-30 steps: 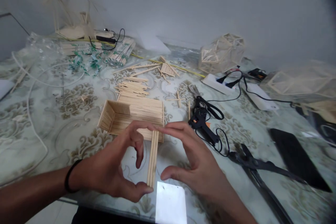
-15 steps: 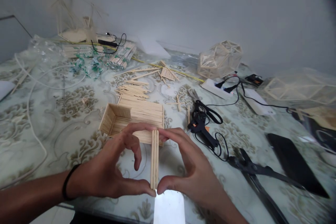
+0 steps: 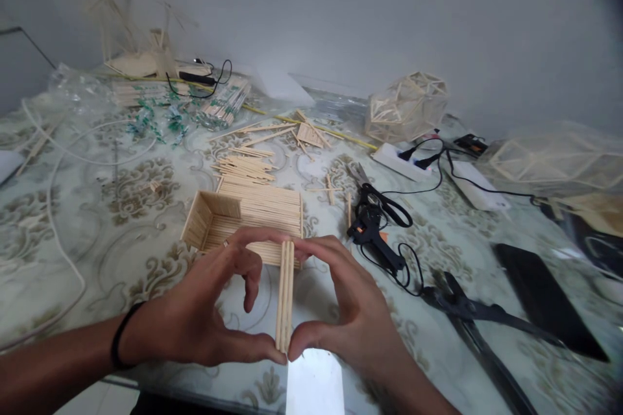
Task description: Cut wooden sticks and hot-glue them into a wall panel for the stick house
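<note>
Between my two hands stands a narrow strip of joined wooden sticks, its long side running away from me. My left hand grips it at both ends, thumb at the near end and index finger at the far end. In the same way my right hand holds the ends from the right, its thumb tip by the left thumb. Just beyond my fingers lies a stick-built panel with low upright walls at its left corner, partly hidden by my hands.
Loose sticks lie behind the panel. To the right are scissors, a black glue gun with a cord, large black cutters and a black phone. A power strip and stick models stand farther back.
My right thumb has closed in from the right onto the strip's near end. The strip has turned a little more upright in view. Over the last half second both hands stay nearly still.
</note>
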`<state>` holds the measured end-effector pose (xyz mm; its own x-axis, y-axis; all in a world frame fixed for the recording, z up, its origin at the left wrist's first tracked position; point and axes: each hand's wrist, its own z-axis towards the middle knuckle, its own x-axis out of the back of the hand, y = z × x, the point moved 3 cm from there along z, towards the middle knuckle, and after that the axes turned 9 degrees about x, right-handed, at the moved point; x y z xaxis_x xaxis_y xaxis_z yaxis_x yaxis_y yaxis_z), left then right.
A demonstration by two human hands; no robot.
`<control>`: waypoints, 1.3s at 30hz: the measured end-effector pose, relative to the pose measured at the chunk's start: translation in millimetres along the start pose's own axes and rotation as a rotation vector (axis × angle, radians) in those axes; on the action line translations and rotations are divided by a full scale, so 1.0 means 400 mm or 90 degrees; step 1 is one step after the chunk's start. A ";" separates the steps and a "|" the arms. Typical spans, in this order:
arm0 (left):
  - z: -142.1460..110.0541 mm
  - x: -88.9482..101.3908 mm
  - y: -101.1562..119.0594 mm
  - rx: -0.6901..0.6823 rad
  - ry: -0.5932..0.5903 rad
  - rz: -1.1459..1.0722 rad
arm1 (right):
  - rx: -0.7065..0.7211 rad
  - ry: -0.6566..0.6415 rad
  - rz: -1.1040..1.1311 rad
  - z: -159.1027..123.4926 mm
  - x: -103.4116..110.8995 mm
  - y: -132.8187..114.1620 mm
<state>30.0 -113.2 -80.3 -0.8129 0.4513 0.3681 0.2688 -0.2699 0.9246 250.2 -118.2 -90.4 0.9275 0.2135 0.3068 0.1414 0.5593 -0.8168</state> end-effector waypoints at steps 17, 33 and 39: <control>0.006 0.003 0.013 -0.046 -0.016 0.138 | -0.353 0.018 -0.485 -0.010 0.349 0.152; 0.005 0.001 -0.006 -0.035 -0.008 0.094 | -0.385 0.205 -0.498 -0.005 0.371 0.148; 0.019 0.008 0.000 0.002 -0.045 -0.005 | -0.316 0.280 -0.367 -0.002 0.351 0.064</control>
<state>31.3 -105.3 -78.5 -0.7763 0.5124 0.3671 0.2643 -0.2641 0.9276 384.2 -74.7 -68.7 0.6996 -0.3795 0.6054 0.6688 0.0495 -0.7418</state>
